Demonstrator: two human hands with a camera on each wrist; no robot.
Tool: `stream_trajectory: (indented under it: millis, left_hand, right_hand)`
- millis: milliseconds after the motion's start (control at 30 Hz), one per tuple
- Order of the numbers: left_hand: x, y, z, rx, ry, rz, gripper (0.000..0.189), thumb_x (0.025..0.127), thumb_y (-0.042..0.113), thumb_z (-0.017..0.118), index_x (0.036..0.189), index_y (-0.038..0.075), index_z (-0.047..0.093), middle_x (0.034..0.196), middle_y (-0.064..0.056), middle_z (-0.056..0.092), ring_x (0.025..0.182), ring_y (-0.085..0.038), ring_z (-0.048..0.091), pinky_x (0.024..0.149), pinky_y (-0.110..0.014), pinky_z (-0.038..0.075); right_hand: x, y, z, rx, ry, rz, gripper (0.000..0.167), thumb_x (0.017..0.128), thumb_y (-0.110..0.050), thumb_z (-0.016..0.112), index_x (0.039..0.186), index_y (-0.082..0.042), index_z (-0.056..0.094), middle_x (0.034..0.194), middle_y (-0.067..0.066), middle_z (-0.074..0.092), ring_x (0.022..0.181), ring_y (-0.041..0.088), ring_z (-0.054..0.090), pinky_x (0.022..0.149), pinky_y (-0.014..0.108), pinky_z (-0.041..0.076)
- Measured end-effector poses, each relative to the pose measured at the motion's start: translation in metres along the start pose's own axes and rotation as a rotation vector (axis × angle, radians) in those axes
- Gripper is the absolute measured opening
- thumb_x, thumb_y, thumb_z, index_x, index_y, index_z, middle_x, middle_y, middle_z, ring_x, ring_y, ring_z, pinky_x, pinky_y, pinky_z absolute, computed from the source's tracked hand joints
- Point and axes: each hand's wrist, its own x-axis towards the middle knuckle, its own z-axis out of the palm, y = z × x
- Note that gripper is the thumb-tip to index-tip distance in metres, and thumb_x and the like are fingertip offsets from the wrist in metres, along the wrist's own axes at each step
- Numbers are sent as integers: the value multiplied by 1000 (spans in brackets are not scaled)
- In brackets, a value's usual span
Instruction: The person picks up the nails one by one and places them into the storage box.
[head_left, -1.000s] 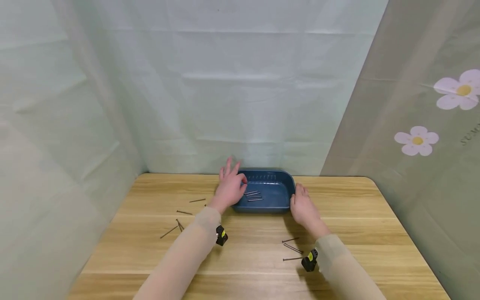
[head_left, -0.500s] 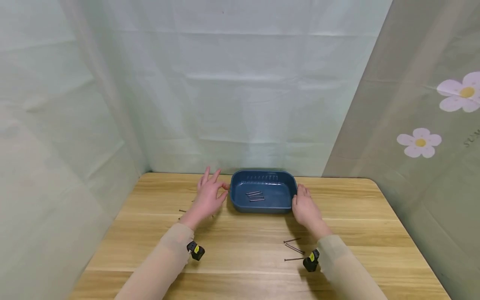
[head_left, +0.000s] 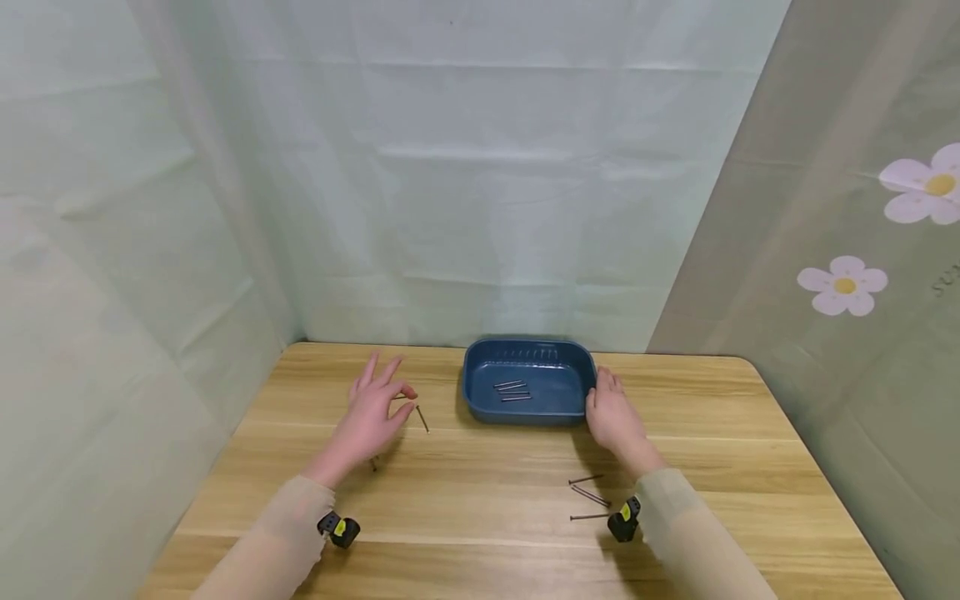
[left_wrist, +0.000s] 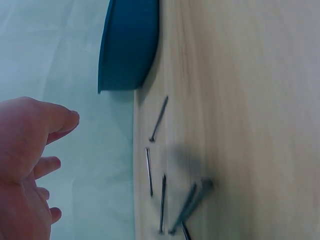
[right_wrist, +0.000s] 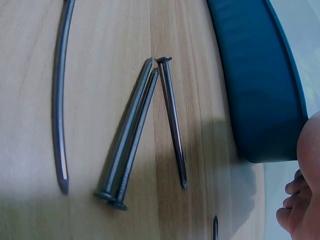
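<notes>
A blue rectangular tray (head_left: 528, 414) with rounded corners stands at the back of the wooden table, several nails (head_left: 514, 392) lying in it. To the tray's left, my left hand (head_left: 367, 421) hovers over loose nails, thumb and forefinger apart, the other fingers spread. Nothing shows between its fingers. In the left wrist view, one nail (left_wrist: 159, 119) lies nearest the tray, others farther along. My right hand (head_left: 617, 418) rests against the tray's right wall, its fingers along the outside; the right wrist view shows only part of that hand.
Several loose nails (head_left: 590, 496) lie in front of the right hand, near the wrist camera (head_left: 624, 520). A pale cloth (head_left: 480, 208) hangs behind the wooden table (head_left: 480, 508), and more cloth borders both sides.
My left hand has moved left and toward me, from the tray's left rim to above the loose nails. My right hand stays against the tray, and the nails inside look unchanged.
</notes>
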Motion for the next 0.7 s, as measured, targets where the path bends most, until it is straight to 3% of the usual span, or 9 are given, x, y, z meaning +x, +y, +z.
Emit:
stream_trajectory:
  millis: [300,500,700]
  left_hand:
    - [-37,-22,-20,23,11,-25,12,92,4,81,92,13,72,158,-33,47,154,-62,16,110,-86,19]
    - [-65,-42,-26,53,-21,-103,14,91,8,84,89,15,72,156,-36,47,151,-67,16,108,-88,21]
    - [-83,-55,-33,93,-37,-157,15,90,13,86,89,16,72,154,-38,47,148,-71,18,107,-88,22]
  right_hand:
    - [1,1,2,4,13,-8,60,113,-16,31,158,22,18,167,39,23,155,57,21,127,59,21]
    - [-2,1,2,5,6,6,60,114,-16,30,159,22,16,168,38,21,156,55,20,127,58,19]
    - [-3,1,2,10,6,11,60,114,-17,29,159,22,16,168,38,21,156,55,19,127,58,19]
